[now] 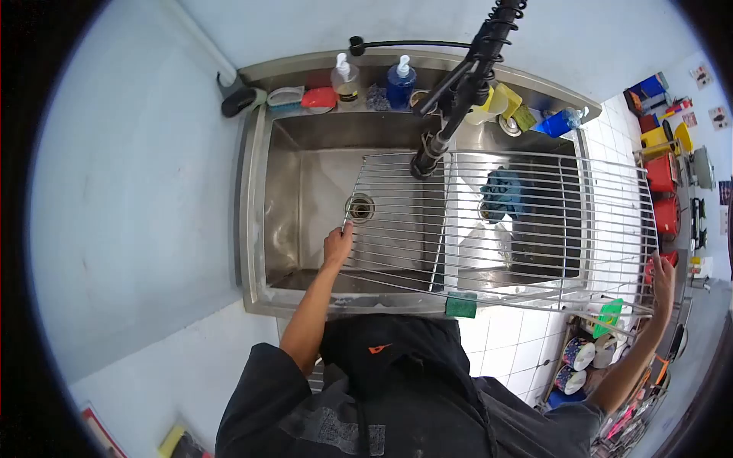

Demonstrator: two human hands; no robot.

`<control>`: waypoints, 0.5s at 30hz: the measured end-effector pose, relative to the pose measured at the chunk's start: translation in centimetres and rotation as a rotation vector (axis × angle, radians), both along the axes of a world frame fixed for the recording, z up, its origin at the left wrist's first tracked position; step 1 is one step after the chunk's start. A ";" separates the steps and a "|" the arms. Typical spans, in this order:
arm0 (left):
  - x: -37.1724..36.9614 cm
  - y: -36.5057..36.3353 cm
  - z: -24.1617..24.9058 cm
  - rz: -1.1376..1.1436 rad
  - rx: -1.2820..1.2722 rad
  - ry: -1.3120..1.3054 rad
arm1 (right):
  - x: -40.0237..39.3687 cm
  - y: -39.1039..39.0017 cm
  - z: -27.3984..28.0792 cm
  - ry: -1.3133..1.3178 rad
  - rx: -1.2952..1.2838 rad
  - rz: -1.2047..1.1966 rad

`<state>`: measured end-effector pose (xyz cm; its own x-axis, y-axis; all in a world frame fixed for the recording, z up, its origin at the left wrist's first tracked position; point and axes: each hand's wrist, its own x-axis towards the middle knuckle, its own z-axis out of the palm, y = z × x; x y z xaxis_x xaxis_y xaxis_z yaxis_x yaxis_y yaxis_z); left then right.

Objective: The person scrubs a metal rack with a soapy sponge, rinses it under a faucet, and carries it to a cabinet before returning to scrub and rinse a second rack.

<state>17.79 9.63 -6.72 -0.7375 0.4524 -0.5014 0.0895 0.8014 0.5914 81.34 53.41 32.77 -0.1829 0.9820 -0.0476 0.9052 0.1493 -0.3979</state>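
both hands (338, 245) gripping wire rack (504, 229) beneath black faucet (447, 114), above blue cloth (502, 194)

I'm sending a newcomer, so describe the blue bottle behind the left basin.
Find the steel double sink, then look behind its left basin. The blue bottle with a white pump is there, just right of a clear pump bottle. Another blue bottle is at the sink's far right end.
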 end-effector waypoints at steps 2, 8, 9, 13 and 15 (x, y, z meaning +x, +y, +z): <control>-0.8 -1.1 1.5 -0.061 -0.046 -0.015 | -0.8 -3.3 5.0 -0.149 0.016 0.077; -1.9 -6.0 3.3 -0.053 0.006 -0.085 | -1.5 -11.6 13.8 -0.262 0.093 0.089; -2.4 -7.0 3.5 -0.080 0.017 -0.083 | -6.4 -15.2 16.1 -0.210 -0.001 -0.063; -5.6 -10.2 4.1 -0.115 0.070 -0.119 | -7.3 -21.0 21.0 0.098 -0.075 -0.309; -6.8 -11.1 5.7 -0.102 0.064 -0.176 | -8.7 -23.6 22.7 0.202 -0.028 -0.353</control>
<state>10.94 -1.44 -1.06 -0.5900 0.5553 -0.5862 0.0595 0.7539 0.6543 72.64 29.84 55.48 0.1572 0.9849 -0.0727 0.8020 -0.1703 -0.5726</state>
